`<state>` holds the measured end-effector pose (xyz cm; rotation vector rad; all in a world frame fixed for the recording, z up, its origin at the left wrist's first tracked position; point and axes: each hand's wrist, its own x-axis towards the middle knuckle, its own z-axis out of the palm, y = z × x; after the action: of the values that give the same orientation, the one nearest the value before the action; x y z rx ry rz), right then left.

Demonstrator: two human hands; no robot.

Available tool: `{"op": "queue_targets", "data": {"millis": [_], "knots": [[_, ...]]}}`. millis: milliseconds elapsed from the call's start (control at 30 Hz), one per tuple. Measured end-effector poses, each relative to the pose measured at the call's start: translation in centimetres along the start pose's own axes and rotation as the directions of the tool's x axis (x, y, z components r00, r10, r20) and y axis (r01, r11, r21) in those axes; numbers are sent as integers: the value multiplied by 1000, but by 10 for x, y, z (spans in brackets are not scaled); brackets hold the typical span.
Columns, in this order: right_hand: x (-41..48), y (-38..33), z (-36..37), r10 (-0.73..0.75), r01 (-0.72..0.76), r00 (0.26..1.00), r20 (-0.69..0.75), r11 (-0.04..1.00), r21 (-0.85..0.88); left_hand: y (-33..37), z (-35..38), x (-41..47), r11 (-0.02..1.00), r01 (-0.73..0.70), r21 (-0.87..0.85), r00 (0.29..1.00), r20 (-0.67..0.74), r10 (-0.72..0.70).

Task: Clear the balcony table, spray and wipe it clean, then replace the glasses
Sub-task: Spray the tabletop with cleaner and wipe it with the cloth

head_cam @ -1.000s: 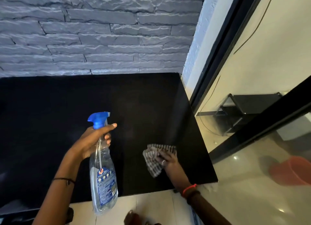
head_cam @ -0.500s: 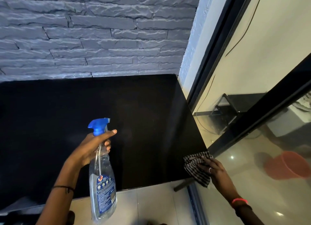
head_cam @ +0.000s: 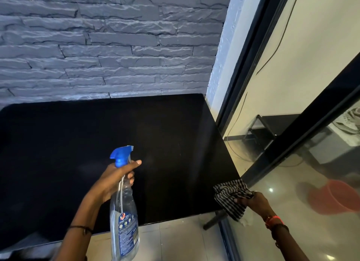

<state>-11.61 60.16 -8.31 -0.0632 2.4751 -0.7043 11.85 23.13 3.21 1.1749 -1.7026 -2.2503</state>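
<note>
The black balcony table (head_cam: pixel 78 143) fills the middle of the view, its top bare, with a faint mist patch near the centre. My left hand (head_cam: pixel 111 180) grips the neck of a clear spray bottle (head_cam: pixel 124 218) with a blue trigger head, held above the table's near edge. My right hand (head_cam: pixel 253 200) holds a bunched black-and-white striped cloth (head_cam: pixel 229 196) at the table's near right corner, partly off the edge. No glasses are in view.
A grey stone-brick wall (head_cam: pixel 107 56) backs the table. A black-framed glass door (head_cam: pixel 253 85) runs along the right side, touching the table's edge. Behind the glass are a red bucket (head_cam: pixel 337 196) and a black stand (head_cam: pixel 272 128). Pale floor tiles (head_cam: pixel 175 241) lie below.
My right hand has slid the cloth from the table's near middle out to the near right corner. The spray bottle stays held in about the same place.
</note>
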Motion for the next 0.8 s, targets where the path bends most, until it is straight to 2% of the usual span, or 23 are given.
{"op": "queue_targets", "data": {"millis": [233,400,500,600,800], "knots": [[0,-5,0,-33,31,989,-147,999,-20,-4,-1,-3,991,-126,51,991,-36,128],[-7,-20,-2,-34,56,987,-155,989,140,-3,-10,-12,979,-201,18,974,-106,202],[-20,-42,-2,-59,80,995,-80,953,292,-3,-18,-18,976,-217,13,963,-160,216],[-30,-67,8,-122,67,989,83,875,479,-4,-26,-27,970,-243,8,945,-225,239],[-43,-126,57,-220,-34,925,311,765,643,-13,-50,-48,945,-327,-6,871,-390,299]]}}
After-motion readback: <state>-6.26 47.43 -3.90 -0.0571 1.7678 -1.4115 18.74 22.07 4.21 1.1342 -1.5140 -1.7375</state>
